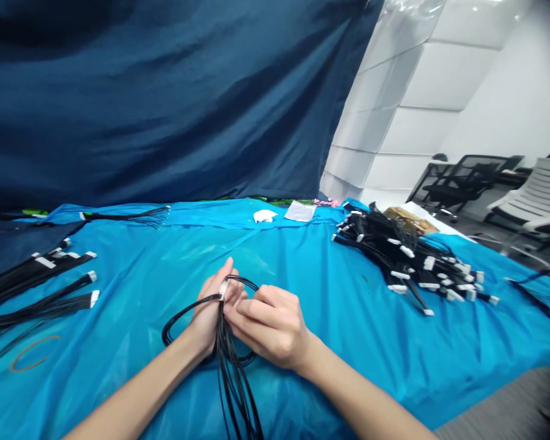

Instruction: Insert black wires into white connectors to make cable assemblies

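Note:
A bundle of thin black cables hangs down between my hands near the front of the blue cloth, with loops out to both sides. Near its top is a white connector or band. My left hand is closed around the upper bundle, its thumb pointing up beside the white piece. Fingers curled, my right hand pinches at the bundle just right of that piece. What exactly its fingertips grip is hidden.
The blue cloth bears a heap of black cables with white connectors at right and more cable bundles at left. A white packet and white scrap lie at the back, before a dark curtain.

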Tool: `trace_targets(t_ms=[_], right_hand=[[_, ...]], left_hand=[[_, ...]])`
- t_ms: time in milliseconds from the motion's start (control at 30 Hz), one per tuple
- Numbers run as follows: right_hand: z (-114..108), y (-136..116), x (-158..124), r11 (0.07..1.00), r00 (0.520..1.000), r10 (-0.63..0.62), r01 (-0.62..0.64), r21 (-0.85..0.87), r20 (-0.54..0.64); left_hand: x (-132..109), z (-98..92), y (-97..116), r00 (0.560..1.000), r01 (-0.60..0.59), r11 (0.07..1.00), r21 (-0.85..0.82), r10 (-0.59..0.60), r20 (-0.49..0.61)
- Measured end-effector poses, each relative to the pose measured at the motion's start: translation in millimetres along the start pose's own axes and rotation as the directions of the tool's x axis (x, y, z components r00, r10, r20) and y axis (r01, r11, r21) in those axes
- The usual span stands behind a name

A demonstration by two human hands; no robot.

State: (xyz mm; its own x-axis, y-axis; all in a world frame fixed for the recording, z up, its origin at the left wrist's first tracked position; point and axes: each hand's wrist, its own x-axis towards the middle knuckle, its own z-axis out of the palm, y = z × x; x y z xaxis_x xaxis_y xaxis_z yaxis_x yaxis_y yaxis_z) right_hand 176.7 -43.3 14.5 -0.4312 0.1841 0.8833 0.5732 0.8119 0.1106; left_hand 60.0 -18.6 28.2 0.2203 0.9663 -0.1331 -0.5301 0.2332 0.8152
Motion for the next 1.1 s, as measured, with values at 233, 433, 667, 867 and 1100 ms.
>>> trace_targets(t_ms=[233, 433, 667, 867, 1100], right_hand=[[0, 5, -1, 0.996, 0.997, 0.063, -0.061, 0.064, -0.033], [3, 2, -1, 0.999, 0.997, 0.041, -0.039, 0.033, -0.066], [4, 2, -3, 1.000, 0.998, 0.020, -0.019, 0.009, -0.060], [8, 4, -4, 0.999, 0.999, 0.037, -0.036, 0.023, -0.005], [12, 5, -4, 0.998, 0.998, 0.060, -0.060, 0.013, -0.020]], left_hand=[[0, 2.7, 0, 0.993, 0.108, 0.994, -0.030, -0.109, -0.048], [0, -0.1, -4, 0.997, 0.049, 0.998, -0.050, -0.052, -0.062], [2, -0.9, -6, 0.995, 0.095, 0.991, -0.093, -0.094, 0.013], [4, -0.9, -7, 0.987, 0.158, 0.978, -0.135, -0.152, 0.058], [11, -3.8, -12, 0.977, 0.210, 0.946, -0.246, -0.192, 0.095]])
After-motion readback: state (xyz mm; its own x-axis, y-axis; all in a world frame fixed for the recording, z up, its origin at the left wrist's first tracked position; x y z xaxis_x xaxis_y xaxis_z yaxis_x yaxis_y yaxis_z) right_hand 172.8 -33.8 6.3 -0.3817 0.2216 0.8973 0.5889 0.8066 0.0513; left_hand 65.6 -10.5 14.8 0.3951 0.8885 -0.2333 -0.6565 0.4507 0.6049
